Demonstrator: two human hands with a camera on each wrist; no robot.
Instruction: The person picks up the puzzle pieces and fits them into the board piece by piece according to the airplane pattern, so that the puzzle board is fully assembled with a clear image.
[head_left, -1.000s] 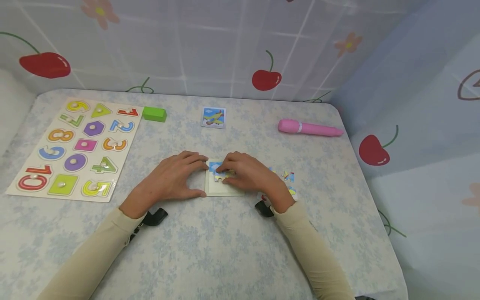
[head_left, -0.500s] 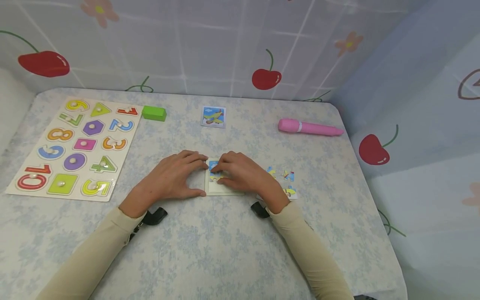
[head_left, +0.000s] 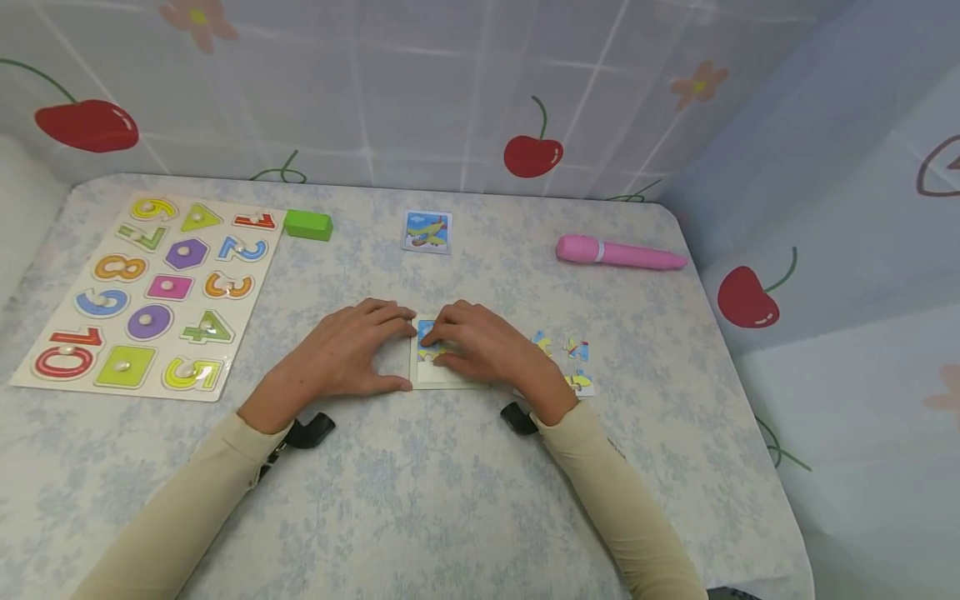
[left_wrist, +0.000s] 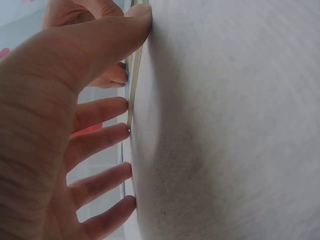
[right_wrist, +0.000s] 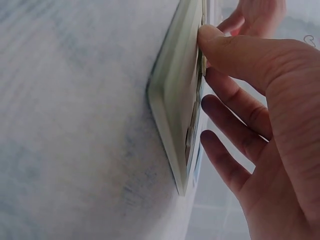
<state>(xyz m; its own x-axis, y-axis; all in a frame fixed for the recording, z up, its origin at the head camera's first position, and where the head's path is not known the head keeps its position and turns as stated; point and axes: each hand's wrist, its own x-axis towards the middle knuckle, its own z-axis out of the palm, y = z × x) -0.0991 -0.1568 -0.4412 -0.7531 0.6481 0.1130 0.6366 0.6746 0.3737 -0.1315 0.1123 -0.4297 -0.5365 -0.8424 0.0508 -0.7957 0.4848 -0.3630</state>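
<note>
Head view: the right hand (head_left: 483, 340) sits further left than a second ago, seemingly pinching a puzzle piece (right_wrist: 204, 65) into the tray (head_left: 450, 385) beneath; the left hand (head_left: 348, 350), loosely spread, touches the tray's edge.

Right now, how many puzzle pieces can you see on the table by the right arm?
3 in sight: one piece nearest the right hand, a second piece to its right, a third piece below that in the head view. More may hide under the right arm.
</note>
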